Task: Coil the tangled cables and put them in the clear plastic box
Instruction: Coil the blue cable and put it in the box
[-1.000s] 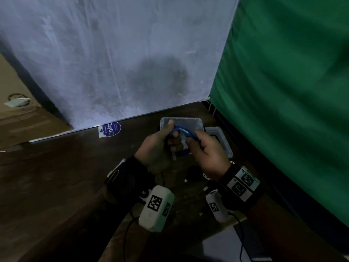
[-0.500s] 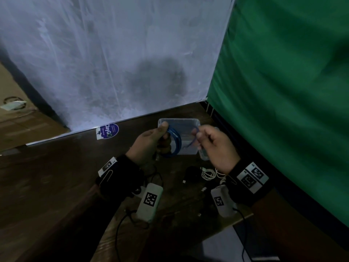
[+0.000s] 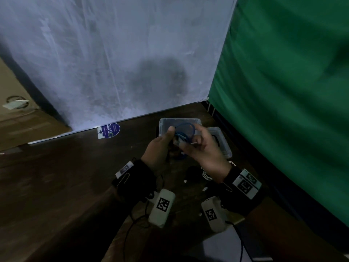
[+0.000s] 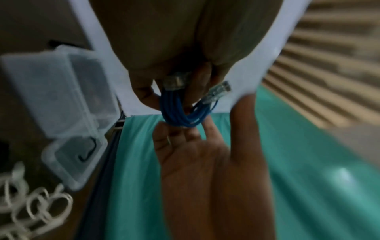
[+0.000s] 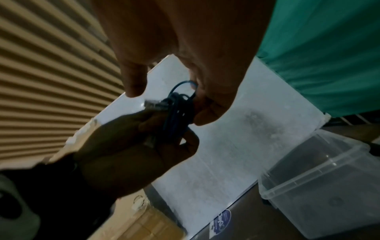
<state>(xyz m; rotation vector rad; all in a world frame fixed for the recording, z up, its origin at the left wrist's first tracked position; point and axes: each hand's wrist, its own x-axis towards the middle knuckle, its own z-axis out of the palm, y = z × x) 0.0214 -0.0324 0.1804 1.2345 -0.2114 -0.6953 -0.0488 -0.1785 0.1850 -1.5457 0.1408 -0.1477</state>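
Holding the blue cable (image 3: 184,134) between both hands, you have it gathered into several loops just above the clear plastic box (image 3: 164,122). Your left hand (image 3: 160,148) pinches the bundle near one clear plug, fingers and thumb curled round the strands. Your right hand (image 3: 203,148) has its fingers curled at the far side of the loops; the left wrist view shows those fingertips touching the bend of the bundle, with the second plug (image 4: 219,90) sticking out free.

By my reading, this cable is nearly coiled: both ends are in, and only tidying the loose end remains before it goes into the box. The box looks empty from the right wrist view (image 5: 320,170), so nothing seems stored yet. Its lid (image 3: 221,142) lies on the surface just right of it, with what looks like a dark curl of cable showing through or on it; I cannot tell which.

A white cable (image 3: 206,175) lies heaped on the surface near your right wrist, beside a dark one (image 3: 191,173). Those look uncoiled, so most of the job is ahead of you.
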